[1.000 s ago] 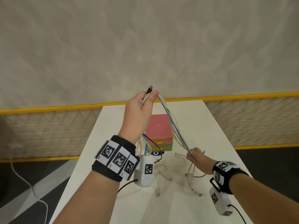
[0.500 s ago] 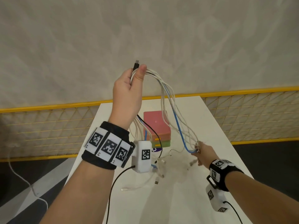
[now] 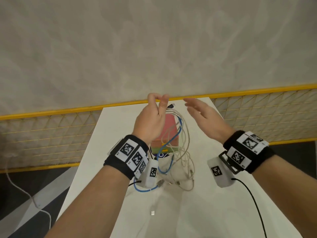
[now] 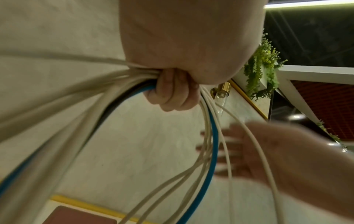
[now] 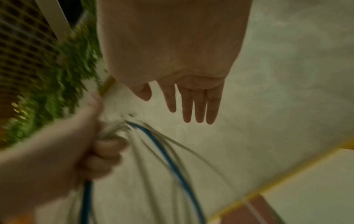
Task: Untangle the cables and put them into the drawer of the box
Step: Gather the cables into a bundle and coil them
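Note:
My left hand (image 3: 154, 117) is raised over the table and grips a tangled bundle of cables (image 3: 180, 134), mostly white with one blue and one black; the left wrist view shows the fingers (image 4: 172, 94) curled round the bundle of cables (image 4: 210, 144). A black plug (image 3: 171, 105) sticks out beside the thumb. The loops hang down in front of the small box (image 3: 169, 133) with a pink top and green base, and their ends trail on the table. My right hand (image 3: 202, 115) hovers to the right of the bundle, fingers (image 5: 195, 106) straight and empty.
The white table (image 3: 223, 203) runs away from me to a yellow-railed mesh fence (image 3: 51, 134). Loose cable ends and plugs (image 3: 171, 182) lie on the table near the box. A white cord (image 3: 25, 191) lies on the dark floor at left.
My left hand came down from high above the table with the bundle. My right hand let go of the lower cable ends, rose, and now stands open beside the left hand.

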`<state>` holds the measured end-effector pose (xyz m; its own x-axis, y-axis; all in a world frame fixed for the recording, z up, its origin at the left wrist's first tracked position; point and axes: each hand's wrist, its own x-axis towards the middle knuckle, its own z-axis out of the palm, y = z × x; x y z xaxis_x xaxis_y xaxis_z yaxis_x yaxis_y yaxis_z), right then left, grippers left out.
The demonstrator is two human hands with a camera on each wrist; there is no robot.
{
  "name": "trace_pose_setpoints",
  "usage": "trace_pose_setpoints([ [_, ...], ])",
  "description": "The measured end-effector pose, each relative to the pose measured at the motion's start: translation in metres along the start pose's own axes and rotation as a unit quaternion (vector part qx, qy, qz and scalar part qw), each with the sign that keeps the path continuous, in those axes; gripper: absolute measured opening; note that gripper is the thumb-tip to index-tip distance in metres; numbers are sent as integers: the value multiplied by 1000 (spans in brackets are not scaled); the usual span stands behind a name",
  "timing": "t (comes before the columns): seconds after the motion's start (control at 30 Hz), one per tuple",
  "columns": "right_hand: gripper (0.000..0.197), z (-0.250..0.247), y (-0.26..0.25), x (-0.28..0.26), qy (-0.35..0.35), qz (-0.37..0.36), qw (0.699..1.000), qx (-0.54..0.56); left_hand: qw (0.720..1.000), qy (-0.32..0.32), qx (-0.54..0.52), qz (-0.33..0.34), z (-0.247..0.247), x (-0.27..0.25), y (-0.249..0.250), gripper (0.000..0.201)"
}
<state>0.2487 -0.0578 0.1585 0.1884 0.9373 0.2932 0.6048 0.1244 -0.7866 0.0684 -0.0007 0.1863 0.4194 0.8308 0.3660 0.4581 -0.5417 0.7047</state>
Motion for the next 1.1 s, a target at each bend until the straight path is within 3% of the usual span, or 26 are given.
trace_pose_setpoints([
  [0.07, 49, 1, -28, 3, -38, -63, 997, -32, 1000, -18, 8, -14, 4, 0, 1, 72],
  [0.17, 53, 18, -42, 14, -147, -103, 961, -212, 999, -47, 15, -17, 11, 2, 2, 88],
  [0.2, 43, 26, -42, 17, -152, -103, 947, -263, 998, -53, 17, -17, 12, 2, 4, 91],
  [0.3, 15, 45, -40, 21, -74, -100, 931, -342, 997, -73, 9, -7, 14, 3, 3, 79],
  [0.37, 13, 46, -39, 21, -38, -82, 947, -309, 991, -100, -94, 0, 15, 0, -9, 73],
  [0.47, 24, 33, -33, 26, 21, -16, 984, -174, 971, -128, -195, -55, 20, -14, -45, 58],
  [0.53, 25, 19, -25, 33, 93, 1, 990, -109, 977, -147, -133, -80, 28, -28, -71, 32],
  [0.6, 22, 9, -14, 35, 130, 12, 989, -66, 976, -175, -86, -96, 35, -42, -86, 30],
  [0.67, 22, 7, -2, 32, 115, 40, 991, -60, 981, -164, -51, -90, 39, -46, -90, 36],
  [0.73, 14, 5, 9, 26, 69, 81, 986, -128, 986, -140, -10, -88, 40, -40, -88, 37],
  [0.77, 31, 4, 13, 23, 42, 118, 973, -196, 988, -132, 14, -84, 39, -35, -87, 36],
  [0.83, 88, 4, 14, 15, -4, 168, 930, -328, 987, -131, 70, -65, 39, -25, -85, 34],
  [0.87, 107, 6, 9, 12, 3, 141, 915, -378, 985, -133, 95, -58, 40, -20, -83, 33],
  [0.93, 115, 17, 1, 9, 3, 10, 895, -446, 982, -136, 127, -43, 42, -13, -70, 32],
  [1.0, 99, 35, -6, 10, -59, -122, 876, -464, 978, -141, 155, -19, 43, -8, -54, 32],
  [1.03, 81, 41, -9, 11, -91, -149, 878, -445, 976, -142, 166, -3, 43, -7, -48, 31],
  [1.1, 40, 45, -16, 15, -118, -135, 896, -406, 977, -139, 158, 31, 40, -8, -41, 28],
])
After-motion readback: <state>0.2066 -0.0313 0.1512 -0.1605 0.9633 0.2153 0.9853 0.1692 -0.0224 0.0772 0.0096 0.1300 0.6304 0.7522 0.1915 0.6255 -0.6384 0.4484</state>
